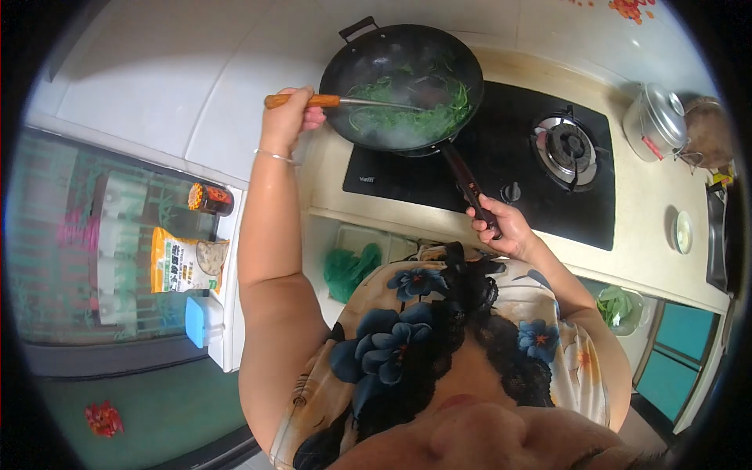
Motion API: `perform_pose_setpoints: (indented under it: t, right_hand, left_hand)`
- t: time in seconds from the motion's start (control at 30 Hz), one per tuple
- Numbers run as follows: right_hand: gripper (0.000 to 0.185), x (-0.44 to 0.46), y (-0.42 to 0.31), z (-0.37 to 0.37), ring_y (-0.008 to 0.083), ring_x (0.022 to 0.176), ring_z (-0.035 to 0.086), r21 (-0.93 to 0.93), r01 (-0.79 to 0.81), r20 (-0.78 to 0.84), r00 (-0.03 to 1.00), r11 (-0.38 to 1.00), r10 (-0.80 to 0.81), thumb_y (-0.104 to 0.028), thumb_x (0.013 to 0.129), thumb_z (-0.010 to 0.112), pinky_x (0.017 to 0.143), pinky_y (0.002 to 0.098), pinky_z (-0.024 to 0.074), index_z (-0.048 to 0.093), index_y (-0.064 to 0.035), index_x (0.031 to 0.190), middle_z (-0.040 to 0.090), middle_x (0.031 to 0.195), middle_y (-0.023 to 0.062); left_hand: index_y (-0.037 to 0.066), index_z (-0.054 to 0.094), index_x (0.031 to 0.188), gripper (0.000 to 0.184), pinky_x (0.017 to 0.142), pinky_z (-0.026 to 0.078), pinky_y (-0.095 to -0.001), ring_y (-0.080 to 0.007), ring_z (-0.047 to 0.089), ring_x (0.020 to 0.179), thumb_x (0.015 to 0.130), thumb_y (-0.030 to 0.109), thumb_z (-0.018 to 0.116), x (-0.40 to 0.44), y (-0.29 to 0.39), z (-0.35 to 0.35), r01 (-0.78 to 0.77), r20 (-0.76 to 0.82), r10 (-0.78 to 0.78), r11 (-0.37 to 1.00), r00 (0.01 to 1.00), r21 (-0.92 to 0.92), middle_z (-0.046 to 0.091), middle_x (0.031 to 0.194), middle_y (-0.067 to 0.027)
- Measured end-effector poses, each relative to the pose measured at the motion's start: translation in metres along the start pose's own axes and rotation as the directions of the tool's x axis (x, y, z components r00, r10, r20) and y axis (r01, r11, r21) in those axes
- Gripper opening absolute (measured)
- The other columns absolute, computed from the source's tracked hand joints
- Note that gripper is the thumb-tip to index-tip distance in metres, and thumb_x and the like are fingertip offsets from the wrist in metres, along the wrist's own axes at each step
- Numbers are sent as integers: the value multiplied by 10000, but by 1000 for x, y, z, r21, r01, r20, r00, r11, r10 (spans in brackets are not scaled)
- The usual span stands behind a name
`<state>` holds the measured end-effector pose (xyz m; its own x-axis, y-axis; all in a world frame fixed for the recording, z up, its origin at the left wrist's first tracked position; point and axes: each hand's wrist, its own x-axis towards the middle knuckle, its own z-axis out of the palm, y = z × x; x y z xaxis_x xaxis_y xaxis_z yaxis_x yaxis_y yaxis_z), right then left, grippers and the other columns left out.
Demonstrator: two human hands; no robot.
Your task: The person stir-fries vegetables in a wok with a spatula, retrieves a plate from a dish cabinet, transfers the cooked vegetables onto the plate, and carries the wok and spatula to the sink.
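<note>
My left hand (288, 119) is closed around the wooden handle of a metal-shafted cooking utensil (324, 100). The utensil's far end reaches into green leafy vegetables (427, 121), which hides its tip. They lie in a black wok (345, 74) on the left side of the stove, with steam rising. My right hand (505, 227) grips the wok's dark long handle (462, 172), fingers wrapped round its end.
To the right is a bare burner (569, 149) on the black stove (501, 110). A lidded metal pot (656, 121) and a small bowl (682, 232) stand farther right. A jar (211, 199), a yellow-white packet (186, 262) and a blue-lidded container (196, 321) sit on the left ledge.
</note>
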<state>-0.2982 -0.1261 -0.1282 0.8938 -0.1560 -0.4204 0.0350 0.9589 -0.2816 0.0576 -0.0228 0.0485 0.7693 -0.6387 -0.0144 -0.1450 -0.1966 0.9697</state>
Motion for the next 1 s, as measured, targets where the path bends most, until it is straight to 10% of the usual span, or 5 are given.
perform_pose_setpoints:
  t: [0.33,0.47,0.63,0.83,1.0]
  right_hand:
    - [182,1,-1,-3,115,607,449,1,-1,-7,1000,1000,2,-221,900,539,397,167,296,471,-116,1032,563,835,65]
    - [172,3,0,-5,110,604,453,4,7,17,1000,1000,-7,-224,907,530,395,171,301,466,-108,1018,566,832,64]
    - [168,1,0,-5,106,601,460,-18,12,-7,1000,1000,-12,-232,912,524,393,176,307,465,-98,995,572,829,62]
    - [216,1,0,-4,100,605,450,-24,-2,-16,1000,1000,2,-226,904,521,405,156,284,467,-123,1086,546,852,63]
    - [171,1,1,-3,107,597,460,3,6,-2,1000,1000,-6,-236,898,546,393,172,299,483,-103,984,574,826,62]
  left_hand:
    - [18,580,836,199,499,496,-242,-115,575,549,814,208,634,-1,37,-47,-162,65,148,930,987,330,595,688,-58]
    - [-4,584,830,184,497,469,-239,-121,586,549,829,179,609,-8,-49,-13,-248,-46,254,963,966,111,599,654,-65]
    - [-25,557,845,223,516,484,-227,-131,587,547,843,195,596,-55,-76,-17,22,-104,-44,979,994,-203,613,676,-87]
    - [-17,589,827,184,529,501,-228,-132,588,556,836,165,615,-63,-12,-59,-159,-61,174,968,983,196,621,709,-83]
    - [-15,590,828,159,561,505,-242,-136,599,589,837,142,611,-55,-63,-16,-196,-83,203,977,976,80,619,713,-83]
